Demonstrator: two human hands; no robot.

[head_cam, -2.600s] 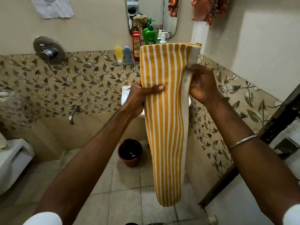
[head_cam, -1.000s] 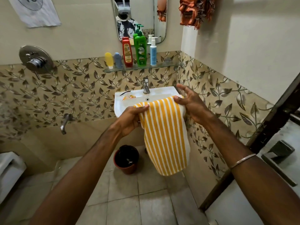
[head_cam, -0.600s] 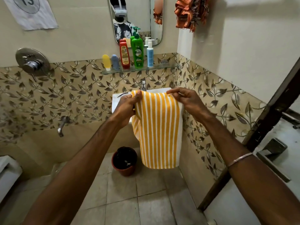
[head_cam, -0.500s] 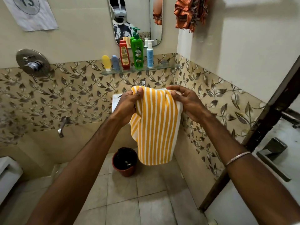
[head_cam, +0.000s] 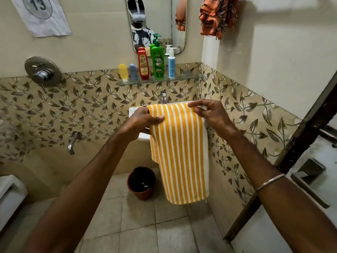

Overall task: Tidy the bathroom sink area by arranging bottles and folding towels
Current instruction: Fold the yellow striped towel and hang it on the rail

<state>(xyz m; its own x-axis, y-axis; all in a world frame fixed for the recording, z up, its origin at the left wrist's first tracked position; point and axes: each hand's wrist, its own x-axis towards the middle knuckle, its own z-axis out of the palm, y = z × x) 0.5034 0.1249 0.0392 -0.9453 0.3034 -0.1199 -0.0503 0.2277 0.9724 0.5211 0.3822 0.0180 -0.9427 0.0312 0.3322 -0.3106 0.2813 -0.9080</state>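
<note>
Holding a striped towel, hands face a "13" sign.

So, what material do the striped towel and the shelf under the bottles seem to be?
Striped towel: soft woven cloth, probably cotton terry; it hangs limp and matte. Shelf: clear glass, apparently; the tiles show through it and its edge glints.

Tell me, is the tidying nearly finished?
Partly. Five bottles already stand in a row on the glass shelf. Both hands, left hand and right hand, hold the folded yellow striped towel up. It isn't put down yet.
</note>
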